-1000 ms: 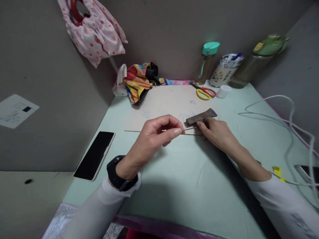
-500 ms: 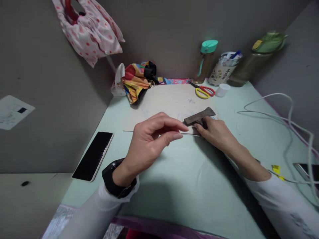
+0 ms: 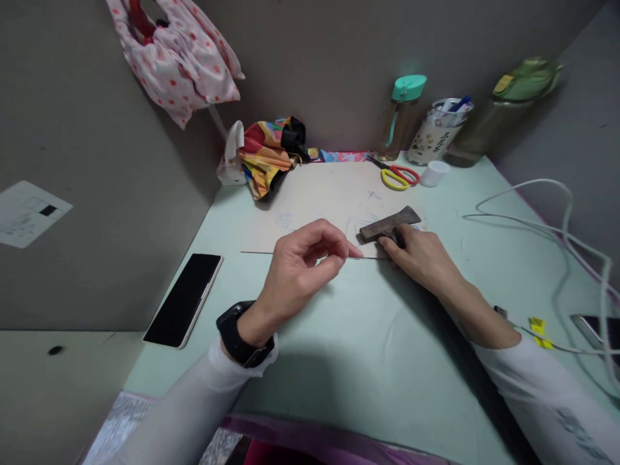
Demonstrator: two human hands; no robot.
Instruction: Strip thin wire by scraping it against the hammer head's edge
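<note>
My right hand (image 3: 423, 261) is wrapped round the neck of an axe (image 3: 390, 225), just below its dark metal head. The axe lies across the table's right half, and its long black handle runs back under my right forearm. The head rests over the near edge of a pale board (image 3: 314, 194) with faint scribbles. My left hand (image 3: 307, 261) hovers near that edge, left of the axe head. Its thumb and index finger are pinched together while another finger stretches toward the head. Whether anything small sits in that pinch cannot be made out.
A phone (image 3: 184, 300) lies on the left. Red and yellow scissors (image 3: 394, 177), a white cap (image 3: 434, 173), a bottle (image 3: 397, 126), a pen cup (image 3: 436, 135) and a larger green bottle (image 3: 498, 116) stand behind. White cables (image 3: 564, 232) loop at right. A colourful folded cloth (image 3: 266, 155) sits back left.
My left hand has drawn slightly right and its thumb and index finger have closed into a tighter pinch. The right hand and the axe stay nearly in place.
</note>
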